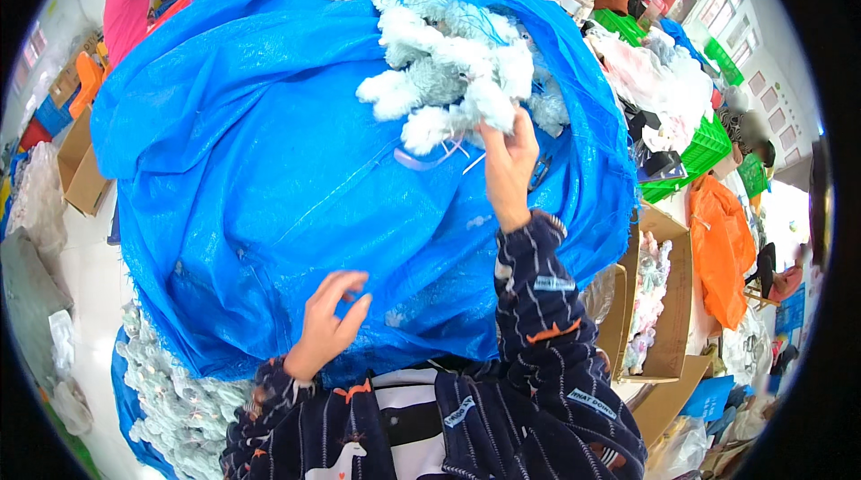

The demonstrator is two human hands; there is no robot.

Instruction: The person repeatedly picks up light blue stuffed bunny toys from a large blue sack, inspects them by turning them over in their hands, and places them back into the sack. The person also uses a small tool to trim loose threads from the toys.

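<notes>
A pile of fluffy pale blue-green plush toys lies at the far side of a large blue tarpaulin. At the pile's near edge my right hand is closed, its fingers and thumb gripping one plush toy. Part of that toy is hidden by the fingers and mixes with the others. A few thin white strips and a small clear plastic piece lie just left of the right hand. Nearer to me, my left hand hovers above the tarpaulin with its fingers apart and nothing in them.
More plush toys fill a blue-lined heap at the lower left. An open cardboard box stands at the right, below green crates and an orange bag. A person in pink is at the far left.
</notes>
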